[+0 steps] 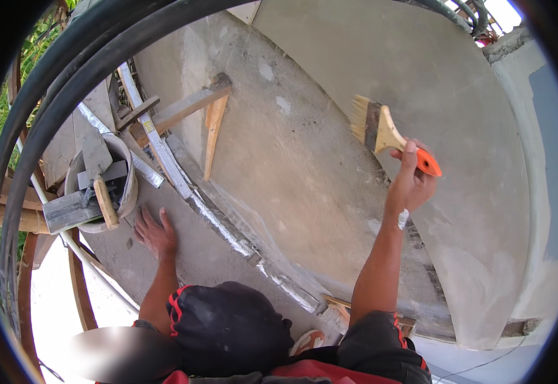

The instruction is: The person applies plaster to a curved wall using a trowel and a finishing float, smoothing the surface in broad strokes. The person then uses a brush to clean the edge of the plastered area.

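Closed around the handle of a wide paintbrush (387,133), my right hand (413,182) is raised in front of the grey plastered wall (477,153). The brush has pale bristles, a dark band and a wooden handle with an orange end. Its bristles point left, beside the curved edge where smooth plaster meets rougher wall; whether they touch cannot be told. Lower on the left, my left hand (156,233) rests with fingers spread on a grey board (189,249), holding nothing. Near it stands a bucket (128,192) with a trowel (103,185) and other flat tools in it.
Thick black cables (55,83) arch across the upper left. A wooden bracket (192,105) juts from the wall, and a long metal straightedge (148,128) lies by the bucket. Below the board at left is a bright drop past bamboo and wooden poles (82,281).
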Action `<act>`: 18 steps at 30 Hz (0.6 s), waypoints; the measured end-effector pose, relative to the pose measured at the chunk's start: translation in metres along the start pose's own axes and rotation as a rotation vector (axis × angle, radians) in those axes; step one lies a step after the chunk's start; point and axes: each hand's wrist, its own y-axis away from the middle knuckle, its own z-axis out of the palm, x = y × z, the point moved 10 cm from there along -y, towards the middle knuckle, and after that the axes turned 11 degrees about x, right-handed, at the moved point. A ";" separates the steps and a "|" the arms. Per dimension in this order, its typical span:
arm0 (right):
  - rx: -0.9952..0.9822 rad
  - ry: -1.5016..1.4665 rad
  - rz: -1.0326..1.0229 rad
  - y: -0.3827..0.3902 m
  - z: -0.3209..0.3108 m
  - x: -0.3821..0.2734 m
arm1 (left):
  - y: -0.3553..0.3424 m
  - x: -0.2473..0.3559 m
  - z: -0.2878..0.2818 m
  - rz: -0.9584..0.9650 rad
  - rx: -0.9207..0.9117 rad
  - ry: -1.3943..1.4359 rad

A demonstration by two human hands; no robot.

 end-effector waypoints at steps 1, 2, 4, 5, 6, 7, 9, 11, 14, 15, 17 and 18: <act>-0.120 0.029 0.023 0.014 0.028 0.015 | 0.000 -0.002 -0.001 -0.006 0.006 0.004; -0.160 0.091 0.020 0.022 0.048 0.028 | 0.000 -0.001 -0.001 0.003 0.012 0.016; -0.214 0.176 -0.032 0.030 0.068 0.039 | 0.000 -0.004 0.000 0.000 0.002 0.021; -0.205 0.219 -0.052 0.028 0.066 0.038 | 0.000 -0.004 -0.002 0.012 0.024 0.034; -0.207 0.263 -0.052 0.023 0.061 0.036 | 0.000 -0.004 -0.002 0.017 0.028 0.040; -0.140 0.216 0.018 0.013 0.045 0.034 | 0.000 -0.004 -0.001 0.019 0.024 0.043; 0.064 0.208 0.012 -0.008 -0.013 0.009 | 0.000 -0.002 0.000 0.017 0.024 0.034; 0.237 0.113 -0.119 -0.018 -0.064 -0.028 | 0.001 -0.001 0.001 0.011 0.017 0.009; 0.119 0.014 -0.180 -0.004 -0.049 -0.027 | 0.001 0.002 0.002 0.023 0.014 -0.017; 0.037 0.002 -0.118 0.007 -0.026 -0.009 | 0.001 0.002 0.002 0.025 0.018 -0.013; -0.136 0.150 -0.063 0.029 0.020 0.022 | 0.001 0.001 0.002 0.022 0.020 -0.003; -0.152 0.196 -0.063 0.035 0.034 0.032 | 0.000 0.000 0.002 0.021 0.019 0.003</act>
